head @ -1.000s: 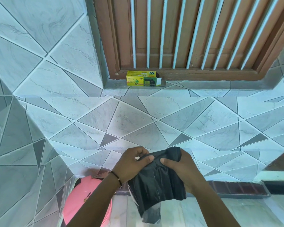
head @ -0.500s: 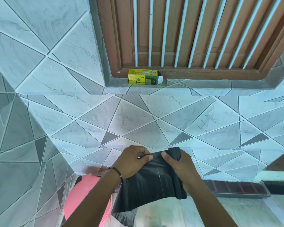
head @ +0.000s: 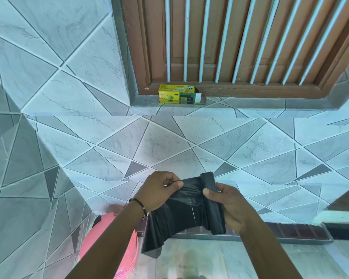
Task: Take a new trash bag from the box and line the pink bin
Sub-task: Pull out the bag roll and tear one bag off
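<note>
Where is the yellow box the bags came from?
In the head view, the yellow box sits on the tiled window ledge, up above both hands, near the left corner of the brown wooden window frame.

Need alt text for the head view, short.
Both hands, left and right, pinch a black trash bag above a pink bin. A yellow box sits on the tiled sill under a barred window.

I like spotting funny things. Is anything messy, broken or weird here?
Only one small thing: the yellow bin-bag box on the tiled window ledge has its right end flap hanging open. The black trash bag looks crumpled only because the left hand and right hand are pulling it apart. No spills or breaks show.
</note>
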`<action>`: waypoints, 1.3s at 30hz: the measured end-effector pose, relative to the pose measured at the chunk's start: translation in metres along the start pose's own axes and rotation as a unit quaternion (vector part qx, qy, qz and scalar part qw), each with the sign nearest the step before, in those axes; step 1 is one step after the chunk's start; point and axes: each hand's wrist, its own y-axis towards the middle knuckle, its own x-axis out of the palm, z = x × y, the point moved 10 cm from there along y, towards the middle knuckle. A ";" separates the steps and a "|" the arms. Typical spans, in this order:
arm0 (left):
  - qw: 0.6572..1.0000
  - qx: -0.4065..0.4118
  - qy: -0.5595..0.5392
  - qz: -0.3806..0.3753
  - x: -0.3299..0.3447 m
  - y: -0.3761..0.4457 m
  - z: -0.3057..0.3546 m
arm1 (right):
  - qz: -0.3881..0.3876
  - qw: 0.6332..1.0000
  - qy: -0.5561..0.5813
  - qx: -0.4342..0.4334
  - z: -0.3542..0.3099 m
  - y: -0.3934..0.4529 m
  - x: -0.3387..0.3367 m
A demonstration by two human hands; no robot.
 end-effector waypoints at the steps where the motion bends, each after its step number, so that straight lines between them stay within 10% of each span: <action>1: 1.000 0.001 0.000 -0.003 -0.001 0.001 0.001 | 0.002 1.000 -0.002 0.000 -0.001 -0.001 0.001; 8: 0.997 0.000 -0.008 -0.071 0.002 0.001 0.003 | 0.085 0.947 -0.298 -0.085 -0.016 -0.003 0.002; 13: 0.974 -0.021 0.033 -0.224 0.038 -0.013 -0.010 | 0.108 0.940 -0.303 -0.118 -0.031 -0.010 0.006; 18: 0.978 -0.043 -0.028 -0.202 0.034 -0.009 -0.013 | -0.033 0.955 -0.292 -0.040 -0.017 -0.014 0.023; 27: 0.981 -0.072 -0.103 -0.149 0.035 -0.009 -0.018 | 0.052 0.969 -0.239 -0.040 -0.020 -0.007 0.006; 33: 0.974 -0.021 -0.014 -0.224 0.034 -0.017 -0.009 | -0.087 0.954 -0.286 0.009 -0.009 -0.013 0.029; 39: 0.976 0.007 -0.045 -0.215 0.033 -0.014 -0.007 | -0.067 0.930 -0.360 -0.002 -0.012 -0.009 0.032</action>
